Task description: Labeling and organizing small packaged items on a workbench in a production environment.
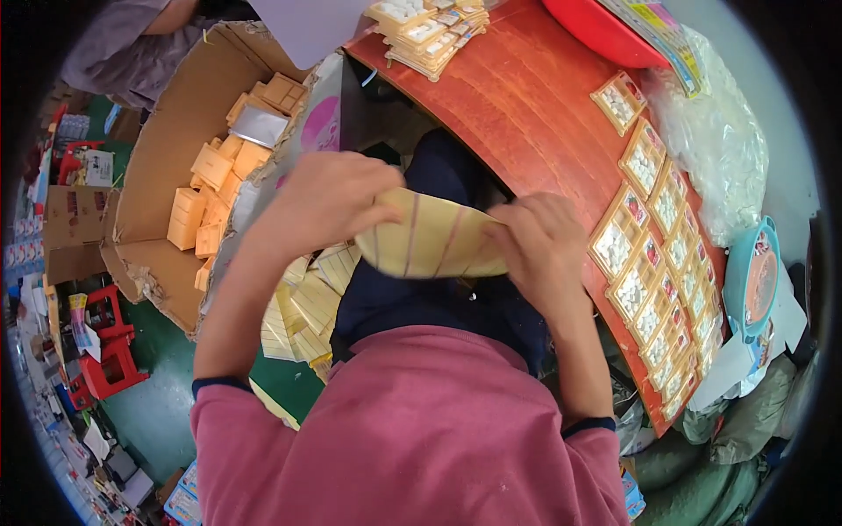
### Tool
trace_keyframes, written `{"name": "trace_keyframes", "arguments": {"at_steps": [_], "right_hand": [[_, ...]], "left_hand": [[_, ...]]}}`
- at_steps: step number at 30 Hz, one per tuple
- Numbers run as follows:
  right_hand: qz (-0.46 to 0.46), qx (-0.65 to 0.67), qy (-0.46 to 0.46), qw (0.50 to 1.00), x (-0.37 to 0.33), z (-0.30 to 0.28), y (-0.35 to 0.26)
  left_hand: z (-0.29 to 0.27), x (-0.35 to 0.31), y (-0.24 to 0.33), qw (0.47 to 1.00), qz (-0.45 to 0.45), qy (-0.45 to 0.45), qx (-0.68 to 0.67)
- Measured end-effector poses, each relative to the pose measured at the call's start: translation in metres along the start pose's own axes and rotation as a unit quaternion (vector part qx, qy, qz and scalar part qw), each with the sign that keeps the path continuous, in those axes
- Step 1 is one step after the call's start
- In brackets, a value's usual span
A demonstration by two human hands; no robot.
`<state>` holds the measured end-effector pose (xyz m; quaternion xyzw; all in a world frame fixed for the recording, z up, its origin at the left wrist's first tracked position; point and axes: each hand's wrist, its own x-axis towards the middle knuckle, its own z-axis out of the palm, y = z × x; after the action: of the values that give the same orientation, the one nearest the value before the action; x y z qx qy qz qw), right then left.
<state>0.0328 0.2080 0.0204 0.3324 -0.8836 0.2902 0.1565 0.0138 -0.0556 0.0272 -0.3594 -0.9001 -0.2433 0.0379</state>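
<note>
One yellow sheet (pixel 434 241) bows between left hand (pixel 338 200) and right hand (pixel 545 250), pinched by both.

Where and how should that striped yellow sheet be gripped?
Pinch the striped yellow sheet by its two opposite ends, probably from left and right, as the left hand and right hand do: it looks thin and bowed, spanning the gap between them.

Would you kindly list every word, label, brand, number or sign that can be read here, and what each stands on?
No text here is clear enough to quote.
Small brown carton at left: red print, too blurred.
Colourful printed sheets at upper right: too small.
Filled trays at right: red-printed patches, too small.
Held yellow striped sheet: no readable lettering.
</note>
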Motion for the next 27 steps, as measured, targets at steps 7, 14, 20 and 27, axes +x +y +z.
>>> {"name": "trace_keyframes", "arguments": {"at_steps": [7, 14, 20, 27], "right_hand": [[-0.125, -0.070, 0.055, 0.988, -0.038, -0.025, -0.018], [-0.120, -0.073, -0.111, 0.984, -0.088, 0.032, 0.007], [-0.077, -0.101, -0.156, 0.980, -0.108, 0.053, 0.051], [-0.059, -0.104, -0.163, 0.979, -0.107, 0.056, 0.062]], "left_hand": [[-0.038, -0.054, 0.057, 0.960, 0.034, 0.105, 0.257], [0.042, -0.130, 0.028, 0.964, 0.004, 0.017, 0.266], [0.071, -0.123, -0.017, 0.981, -0.160, 0.109, 0.028], [0.101, -0.075, -0.042, 0.733, -0.432, 0.192, -0.489]]}}
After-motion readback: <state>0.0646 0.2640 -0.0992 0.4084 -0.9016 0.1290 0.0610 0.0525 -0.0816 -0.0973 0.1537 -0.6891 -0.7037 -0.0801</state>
